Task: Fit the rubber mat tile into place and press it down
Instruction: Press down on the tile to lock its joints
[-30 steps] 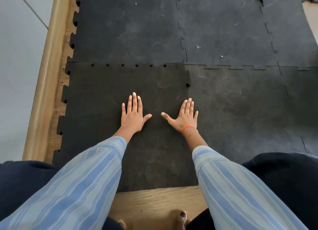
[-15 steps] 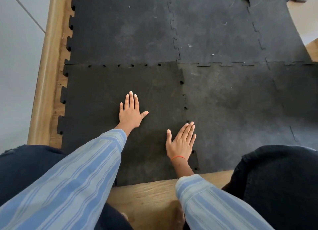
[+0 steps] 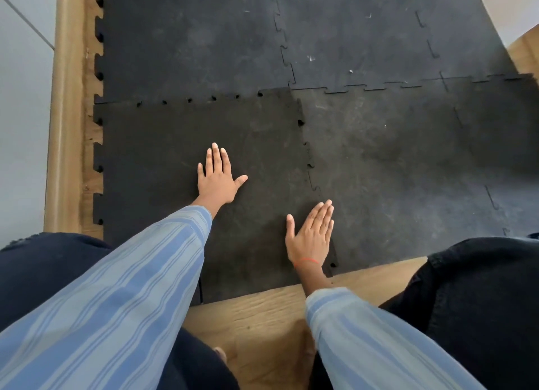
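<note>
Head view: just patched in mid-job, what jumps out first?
Two bare hands lie flat on the darker rubber mat tile: the left hand near its middle, the right hand over its right seam by the near corner. Small gaps show along the tile's far seam, so it looks not fully seated. Bare wooden floor shows along the near edge.

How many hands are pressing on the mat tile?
2: the left hand lies flat mid-tile; the right hand rests on the rubber mat tile at its right seam.
</note>
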Available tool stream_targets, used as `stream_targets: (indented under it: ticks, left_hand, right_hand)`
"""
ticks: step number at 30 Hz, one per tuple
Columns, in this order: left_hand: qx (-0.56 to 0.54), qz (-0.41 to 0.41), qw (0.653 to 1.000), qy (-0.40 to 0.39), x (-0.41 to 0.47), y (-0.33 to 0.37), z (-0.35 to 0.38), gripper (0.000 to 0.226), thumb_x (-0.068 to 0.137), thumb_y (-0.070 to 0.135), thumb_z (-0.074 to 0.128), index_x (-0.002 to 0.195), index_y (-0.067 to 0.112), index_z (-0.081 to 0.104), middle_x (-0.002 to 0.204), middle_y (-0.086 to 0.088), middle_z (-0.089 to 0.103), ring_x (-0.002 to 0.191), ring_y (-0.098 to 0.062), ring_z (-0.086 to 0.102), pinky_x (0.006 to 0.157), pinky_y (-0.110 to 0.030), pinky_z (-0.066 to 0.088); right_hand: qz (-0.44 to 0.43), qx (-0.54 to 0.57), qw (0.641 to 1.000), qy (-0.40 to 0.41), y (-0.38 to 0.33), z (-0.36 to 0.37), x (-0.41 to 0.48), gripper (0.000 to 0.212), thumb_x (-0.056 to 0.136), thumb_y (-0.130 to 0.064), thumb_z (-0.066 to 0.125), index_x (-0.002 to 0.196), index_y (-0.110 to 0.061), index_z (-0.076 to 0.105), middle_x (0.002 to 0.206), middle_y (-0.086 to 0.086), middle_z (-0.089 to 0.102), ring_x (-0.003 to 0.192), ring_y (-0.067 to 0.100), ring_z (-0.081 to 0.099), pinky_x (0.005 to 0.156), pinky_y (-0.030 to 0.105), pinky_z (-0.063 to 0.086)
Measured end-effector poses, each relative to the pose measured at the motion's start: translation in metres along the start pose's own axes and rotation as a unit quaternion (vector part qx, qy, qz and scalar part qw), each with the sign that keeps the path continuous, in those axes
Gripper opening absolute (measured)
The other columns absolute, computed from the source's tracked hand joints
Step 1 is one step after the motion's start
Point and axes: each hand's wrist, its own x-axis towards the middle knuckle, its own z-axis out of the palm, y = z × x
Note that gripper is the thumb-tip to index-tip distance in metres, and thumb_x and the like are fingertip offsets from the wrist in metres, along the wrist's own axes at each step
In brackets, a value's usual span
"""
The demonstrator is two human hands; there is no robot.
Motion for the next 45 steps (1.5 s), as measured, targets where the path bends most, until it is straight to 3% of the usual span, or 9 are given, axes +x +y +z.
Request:
stream_targets:
  ticks: [5, 10, 14, 19, 23, 35, 45]
  left_hand:
    - [-0.003, -0.002, 1.0, -0.003, 0.0, 0.001, -0.001, 0.086, 0.097, 0.061, 0.021, 0.152, 0.005, -0.014, 0.16, -0.014, -0.023, 0.15, -0.026, -0.014, 0.121, -0.048, 0.005]
    - [0.004, -0.004, 1.0, 0.003, 0.0, 0.0, 0.002, 0.086, 0.097, 0.061, 0.02, 0.152, 0.005, -0.015, 0.16, -0.014, -0.024, 0.15, -0.026, -0.015, 0.121, -0.048, 0.004]
    - [0.006, -0.004, 1.0, 0.008, 0.001, 0.001, 0.004, 0.085, 0.097, 0.061, 0.018, 0.151, 0.005, -0.015, 0.159, -0.014, -0.024, 0.149, -0.027, -0.016, 0.12, -0.048, 0.003]
    - [0.013, -0.003, 1.0, 0.02, 0.004, 0.0, 0.009, 0.086, 0.096, 0.062, 0.016, 0.151, 0.005, -0.016, 0.159, -0.015, -0.024, 0.149, -0.027, -0.015, 0.12, -0.048, 0.003]
    - [0.006, -0.001, 1.0, 0.023, 0.003, -0.002, 0.01, 0.086, 0.095, 0.063, 0.016, 0.151, 0.005, -0.017, 0.159, -0.014, -0.024, 0.149, -0.026, -0.016, 0.121, -0.047, 0.002]
    - [-0.006, -0.01, 1.0, 0.028, 0.005, -0.001, 0.012, 0.086, 0.096, 0.063, 0.017, 0.151, 0.008, -0.019, 0.159, -0.01, -0.028, 0.148, -0.024, -0.021, 0.121, -0.046, -0.002]
    - [-0.019, -0.013, 1.0, -0.003, 0.002, 0.001, 0.004, 0.086, 0.096, 0.062, 0.02, 0.151, 0.009, -0.021, 0.157, -0.009, -0.031, 0.147, -0.023, -0.024, 0.122, -0.045, -0.003]
  right_hand:
    - [0.062, -0.008, 0.998, 0.024, 0.011, 0.02, -0.041, 0.08, 0.097, -0.056, 0.019, 0.147, -0.002, -0.011, 0.161, 0.017, -0.01, 0.149, 0.025, -0.013, 0.122, 0.04, -0.006]
    - [0.063, 0.019, 0.998, 0.003, 0.011, 0.02, -0.036, 0.093, 0.085, -0.068, 0.001, 0.15, -0.001, -0.009, 0.161, 0.016, -0.013, 0.149, 0.024, -0.015, 0.122, 0.04, -0.007]
    - [0.074, 0.015, 0.997, 0.013, 0.011, 0.019, -0.038, 0.091, 0.085, -0.067, 0.001, 0.148, -0.003, -0.013, 0.162, 0.016, -0.012, 0.149, 0.024, -0.015, 0.122, 0.04, -0.007]
    - [-0.048, 0.006, 0.999, -0.018, -0.014, 0.013, 0.007, 0.081, 0.097, -0.058, 0.02, 0.151, -0.004, -0.006, 0.162, 0.013, -0.01, 0.15, 0.023, -0.011, 0.121, 0.039, -0.009]
    - [-0.124, -0.01, 0.991, -0.052, -0.034, -0.004, 0.075, 0.075, 0.1, -0.05, 0.023, 0.152, -0.003, -0.005, 0.162, 0.012, -0.011, 0.15, 0.023, -0.012, 0.121, 0.039, -0.007]
    - [-0.179, -0.062, 0.978, -0.083, -0.058, -0.035, 0.141, 0.074, 0.101, -0.051, 0.017, 0.152, -0.005, -0.01, 0.162, 0.01, -0.017, 0.149, 0.02, -0.017, 0.122, 0.041, -0.007]
    - [-0.169, -0.032, 0.977, -0.122, -0.067, -0.045, 0.156, 0.09, 0.094, -0.064, 0.022, 0.151, -0.004, -0.013, 0.16, 0.01, -0.023, 0.148, 0.02, -0.021, 0.12, 0.039, -0.011]
